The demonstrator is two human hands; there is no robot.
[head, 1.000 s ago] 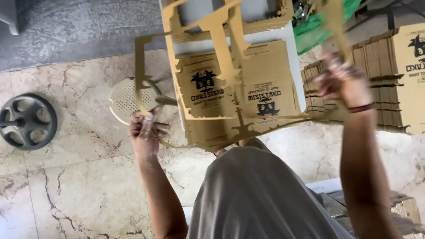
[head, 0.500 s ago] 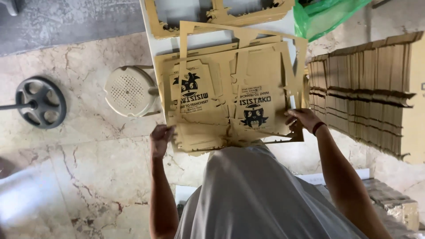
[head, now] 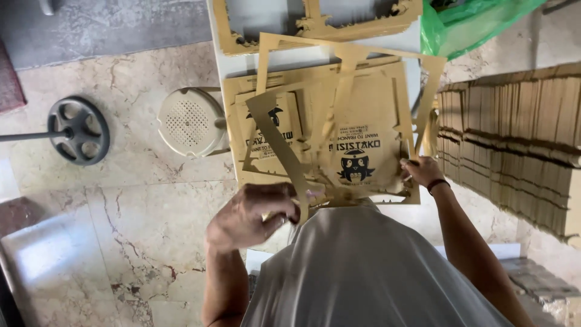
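Observation:
My left hand (head: 254, 215) is closed on a thin brown cardboard offcut frame (head: 275, 130) that rises up and away over the work. My right hand (head: 422, 171) grips the right edge of the same tangle of cardboard frame strips (head: 423, 91). Under them lies a stack of flat printed die-cut cardboard box blanks (head: 363, 145) on a white table (head: 254, 18). More cut-out cardboard frames (head: 357, 21) rest at the far end of the table. My grey shirt fills the bottom of the view.
A tall stack of flat cardboard sheets (head: 514, 151) stands at the right. A green plastic bag (head: 466, 21) lies at the top right. On the marble floor (head: 121, 242) sit a round cream plastic stool (head: 189, 123) and a dark weight plate on a bar (head: 78, 130).
My left hand has moved nearer and rightward, pulling an offcut strip up off the stack. My right hand has slid along the stack's right edge. The camera has come closer.

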